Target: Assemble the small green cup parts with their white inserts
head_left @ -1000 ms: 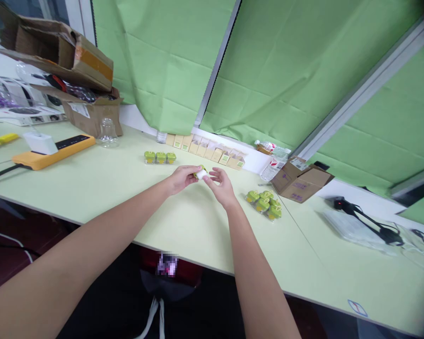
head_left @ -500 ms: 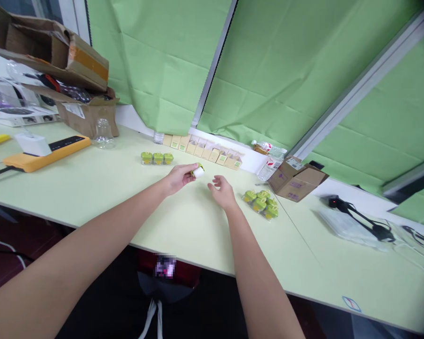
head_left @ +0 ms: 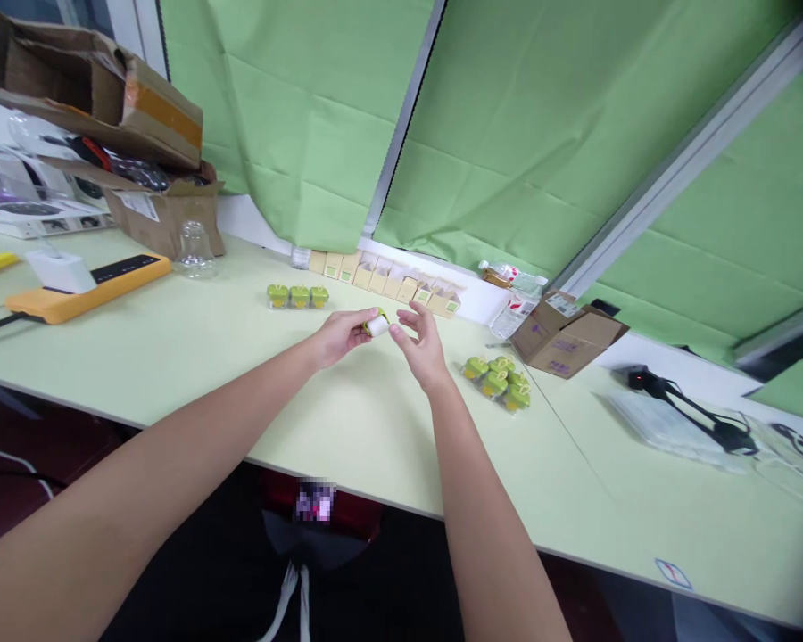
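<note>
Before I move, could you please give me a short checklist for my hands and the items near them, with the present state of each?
1. Left hand gripping the small green item: ok, held in its fingers.
2. White end of that item showing: ok.
3. Right hand touching the white end: cannot tell, its fingertips are very close.
4. Row of three green items apart from both hands: ok.
5. Bagged cluster of green items apart from the right hand: ok.
</note>
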### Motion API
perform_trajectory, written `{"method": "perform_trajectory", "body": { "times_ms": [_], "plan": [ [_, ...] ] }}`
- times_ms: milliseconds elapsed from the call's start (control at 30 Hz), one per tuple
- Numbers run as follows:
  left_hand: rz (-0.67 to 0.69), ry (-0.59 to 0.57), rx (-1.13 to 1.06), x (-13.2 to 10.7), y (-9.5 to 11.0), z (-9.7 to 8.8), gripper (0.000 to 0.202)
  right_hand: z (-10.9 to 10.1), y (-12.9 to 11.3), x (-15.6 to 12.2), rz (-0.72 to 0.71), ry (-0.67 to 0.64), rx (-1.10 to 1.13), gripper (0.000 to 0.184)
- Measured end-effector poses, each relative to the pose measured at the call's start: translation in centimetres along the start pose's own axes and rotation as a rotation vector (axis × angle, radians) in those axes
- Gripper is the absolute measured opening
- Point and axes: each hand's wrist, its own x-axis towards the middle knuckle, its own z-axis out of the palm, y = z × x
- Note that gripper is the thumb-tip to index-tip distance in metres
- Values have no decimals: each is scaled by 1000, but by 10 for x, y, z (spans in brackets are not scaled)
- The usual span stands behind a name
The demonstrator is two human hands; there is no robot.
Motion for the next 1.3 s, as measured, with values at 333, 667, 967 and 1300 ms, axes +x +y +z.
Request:
{"method": "perform_trajectory", "body": {
  "times_ms": [333, 667, 967, 1300],
  "plan": [
    [11, -20, 32, 0, -4, -1, 34, 1, -2, -2, 22, -57, 27, 66],
    [0, -2, 35, 1, -5, -1, 34, 0, 2, -1, 20, -72, 23, 67],
    [-11, -57, 270, 0, -9, -1, 36, -6, -5, 2, 169, -83, 219, 37],
    [72, -131, 621, -1, -19, -6, 42, 0, -28, -6, 392, -262, 424, 31]
  ]
}}
